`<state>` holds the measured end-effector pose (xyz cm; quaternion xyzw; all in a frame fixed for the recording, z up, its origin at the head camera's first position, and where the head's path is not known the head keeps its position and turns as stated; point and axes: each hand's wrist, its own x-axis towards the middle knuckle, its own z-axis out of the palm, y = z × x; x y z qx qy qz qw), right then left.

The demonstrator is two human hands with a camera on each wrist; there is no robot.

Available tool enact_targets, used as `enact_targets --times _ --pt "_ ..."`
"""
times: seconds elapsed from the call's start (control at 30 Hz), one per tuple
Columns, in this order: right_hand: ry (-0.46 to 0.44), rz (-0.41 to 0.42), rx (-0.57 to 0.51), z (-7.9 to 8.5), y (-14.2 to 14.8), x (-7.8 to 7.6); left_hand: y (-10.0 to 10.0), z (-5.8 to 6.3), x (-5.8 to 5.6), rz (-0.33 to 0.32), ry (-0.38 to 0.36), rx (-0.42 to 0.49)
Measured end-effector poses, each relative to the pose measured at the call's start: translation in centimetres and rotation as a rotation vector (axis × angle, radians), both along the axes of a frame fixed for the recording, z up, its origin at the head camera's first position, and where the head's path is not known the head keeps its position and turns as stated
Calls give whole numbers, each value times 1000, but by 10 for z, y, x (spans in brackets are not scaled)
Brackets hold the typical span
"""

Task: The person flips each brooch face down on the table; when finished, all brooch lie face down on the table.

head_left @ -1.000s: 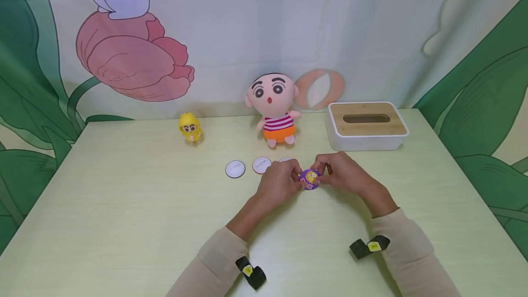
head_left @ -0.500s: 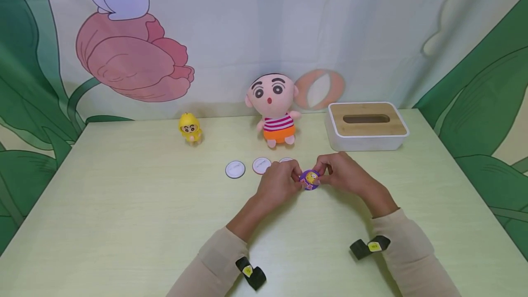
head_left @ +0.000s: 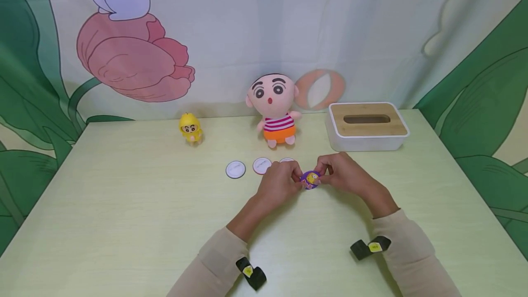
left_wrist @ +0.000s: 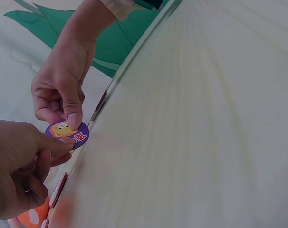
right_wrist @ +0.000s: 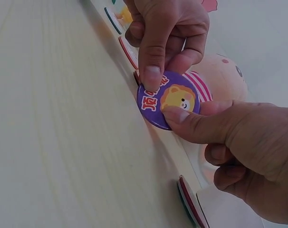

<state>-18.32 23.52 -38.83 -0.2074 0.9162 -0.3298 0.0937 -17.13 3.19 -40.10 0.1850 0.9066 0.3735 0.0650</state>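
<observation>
Between both hands is a round purple badge [head_left: 310, 178] with a yellow cartoon lion and red-and-white lettering, held just above the table. My left hand [head_left: 278, 180] pinches its left edge, thumb on the printed face. From the other side my right hand [head_left: 343, 173] pinches it as well; in the right wrist view that thumb covers part of the lion [right_wrist: 179, 97]. Left of the hands lie a white disc [head_left: 235, 169], a second white disc [head_left: 261, 166] and a third white disc [head_left: 287, 159], partly hidden by my left hand.
A plush doll [head_left: 278, 111] sits behind the discs. A small yellow-hooded figure [head_left: 190, 128] stands back left, and a white tissue box [head_left: 367, 143] with a wooden lid back right. Stacked discs [right_wrist: 190, 202] appear low in the right wrist view. A printed curtain [head_left: 231, 35] hangs behind the table.
The purple badge has tilted slightly between the fingers and looks flatter in the head view. Both hands have stayed almost in place.
</observation>
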Motion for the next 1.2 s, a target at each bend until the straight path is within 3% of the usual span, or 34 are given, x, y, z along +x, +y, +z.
enact_targets --times 0.57,0.87,1.2 --pt "4 -1 -9 0 0 0 0 3 1 -2 -12 23" --pt "19 0 -23 -3 0 -1 -1 -1 0 -16 37 39" --pt "40 0 -35 -3 -1 -1 -2 0 0 -14 14 31"
